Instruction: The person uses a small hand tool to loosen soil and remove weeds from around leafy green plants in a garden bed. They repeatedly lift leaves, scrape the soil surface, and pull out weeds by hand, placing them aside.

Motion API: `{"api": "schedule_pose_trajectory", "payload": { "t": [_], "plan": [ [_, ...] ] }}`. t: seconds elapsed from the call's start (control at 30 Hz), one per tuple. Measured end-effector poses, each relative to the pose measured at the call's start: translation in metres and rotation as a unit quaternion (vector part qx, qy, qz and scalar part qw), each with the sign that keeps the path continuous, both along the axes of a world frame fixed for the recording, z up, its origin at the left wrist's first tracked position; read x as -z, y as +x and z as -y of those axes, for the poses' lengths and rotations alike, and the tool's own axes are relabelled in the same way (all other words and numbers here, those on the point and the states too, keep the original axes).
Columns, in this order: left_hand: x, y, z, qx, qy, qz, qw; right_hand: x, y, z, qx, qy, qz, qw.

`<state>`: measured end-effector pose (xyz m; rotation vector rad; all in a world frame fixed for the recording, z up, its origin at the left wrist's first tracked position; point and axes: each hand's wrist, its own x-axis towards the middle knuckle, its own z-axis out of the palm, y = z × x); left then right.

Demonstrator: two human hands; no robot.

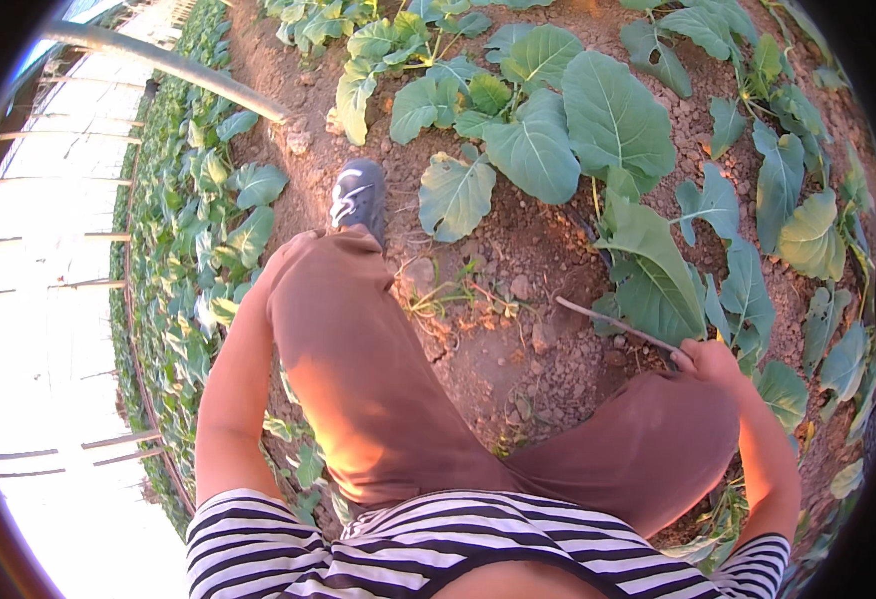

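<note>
My right hand [708, 361] is closed around one end of a thin wooden stick [618, 323], beside my bent right knee. The stick points up and left over the soil, its far end near the leaves of a broad-leaved plant [655, 277]. My left hand [296, 247] rests at my raised left knee, mostly hidden behind the brown trouser leg [355, 329]; its fingers cannot be made out well. Beyond that knee, a dark shoe [359, 191] stands on the soil.
Large leafy plants [535, 135] grow ahead and to the right. A pole [168, 67] slants into the ground at upper left. Dense green rows [176, 247] run along the left. Small weeds [438, 296] and clods [543, 337] lie between my legs.
</note>
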<state>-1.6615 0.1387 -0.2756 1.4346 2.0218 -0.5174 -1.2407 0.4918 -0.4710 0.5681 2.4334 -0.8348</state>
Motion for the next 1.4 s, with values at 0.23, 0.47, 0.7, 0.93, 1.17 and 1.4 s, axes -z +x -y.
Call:
{"api": "schedule_pose_trajectory", "payload": {
  "t": [0.23,0.47,0.7,0.93,1.17,1.4],
  "plan": [
    [0.12,-0.156,-0.001,-0.187,-0.014,0.069,0.98,-0.018,-0.085,0.029,-0.021,-0.07,-0.182,0.981],
    [0.233,-0.255,-0.09,-0.093,0.03,0.19,0.977,-0.048,-0.241,0.069,0.051,-0.114,-0.086,0.988],
    [0.292,-0.316,-0.16,0.008,0.262,0.077,0.962,0.012,-0.397,0.118,0.194,-0.165,-0.001,0.967],
    [0.268,-0.35,-0.226,0.028,0.371,0.256,0.892,0.064,-0.473,0.148,0.304,-0.182,-0.006,0.935],
    [0.277,-0.394,-0.246,0.071,0.371,0.356,0.854,0.043,-0.407,0.161,0.355,-0.073,0.137,0.922],
    [0.294,-0.441,-0.25,0.098,0.413,0.141,0.894,-0.034,-0.419,0.166,0.372,-0.121,0.14,0.91]
  ]
}}
